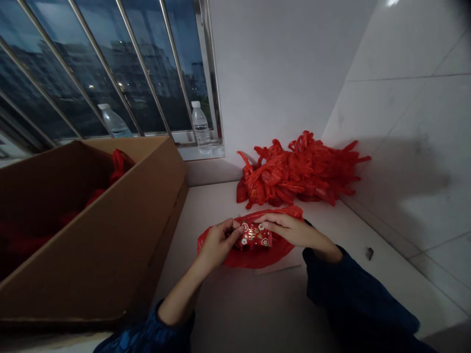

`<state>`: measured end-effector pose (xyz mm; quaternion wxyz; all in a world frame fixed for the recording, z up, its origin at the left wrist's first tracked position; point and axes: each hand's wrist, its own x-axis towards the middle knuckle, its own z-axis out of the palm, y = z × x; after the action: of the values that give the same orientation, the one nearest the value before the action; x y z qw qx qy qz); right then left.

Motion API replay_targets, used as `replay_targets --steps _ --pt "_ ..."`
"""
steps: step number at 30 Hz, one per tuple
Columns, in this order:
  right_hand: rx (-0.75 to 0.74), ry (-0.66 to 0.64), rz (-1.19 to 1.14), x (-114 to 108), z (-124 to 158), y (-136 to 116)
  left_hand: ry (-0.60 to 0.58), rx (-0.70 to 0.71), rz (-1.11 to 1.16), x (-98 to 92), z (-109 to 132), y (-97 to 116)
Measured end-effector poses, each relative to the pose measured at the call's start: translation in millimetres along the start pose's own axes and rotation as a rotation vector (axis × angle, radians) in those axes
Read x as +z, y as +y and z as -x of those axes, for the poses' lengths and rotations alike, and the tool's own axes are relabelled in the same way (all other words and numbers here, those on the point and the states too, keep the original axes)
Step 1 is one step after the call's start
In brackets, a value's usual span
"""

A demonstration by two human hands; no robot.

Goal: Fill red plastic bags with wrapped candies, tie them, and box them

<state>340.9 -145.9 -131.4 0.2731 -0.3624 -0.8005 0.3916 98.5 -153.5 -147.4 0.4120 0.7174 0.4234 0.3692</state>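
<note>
A small red packet printed with gold characters and pale flowers lies on a spread red plastic bag. My left hand is at the packet's left edge, thumb and bent fingers closed on its corner. From the other side my right hand reaches in, its fingers stretched out flat and touching the packet's upper right part. Whatever else lies in the bag under the packet is hidden.
A heap of tied red plastic bags sits against the wall. At left stands a cardboard box with red bags inside. Two plastic bottles, one clear and one bluish, stand by the barred window. A small dark object lies right.
</note>
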Motion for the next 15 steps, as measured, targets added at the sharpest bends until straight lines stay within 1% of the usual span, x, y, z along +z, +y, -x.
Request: replay_targets --steps 2,4,8,10,12,15 --pt "0.01 0.007 -0.011 1 1 -5 0.006 0.002 -0.04 -1.3 1 3" --pt "0.028 -0.003 -0.012 5 1 -10 0.003 0.013 -0.13 -1.3 4 8" --pt "0.032 -0.049 0.042 15 -1 -14 0.004 0.077 -0.288 0.2 8 17" --pt "0.07 -0.036 0.153 18 -1 -12 0.001 0.109 -0.37 -0.3 8 19" --pt "0.156 0.031 0.335 17 1 -9 -0.033 0.12 -0.495 -1.5 8 18" --pt "0.3 0.15 0.637 17 5 -5 -0.155 0.119 -0.687 -0.9 9 11"
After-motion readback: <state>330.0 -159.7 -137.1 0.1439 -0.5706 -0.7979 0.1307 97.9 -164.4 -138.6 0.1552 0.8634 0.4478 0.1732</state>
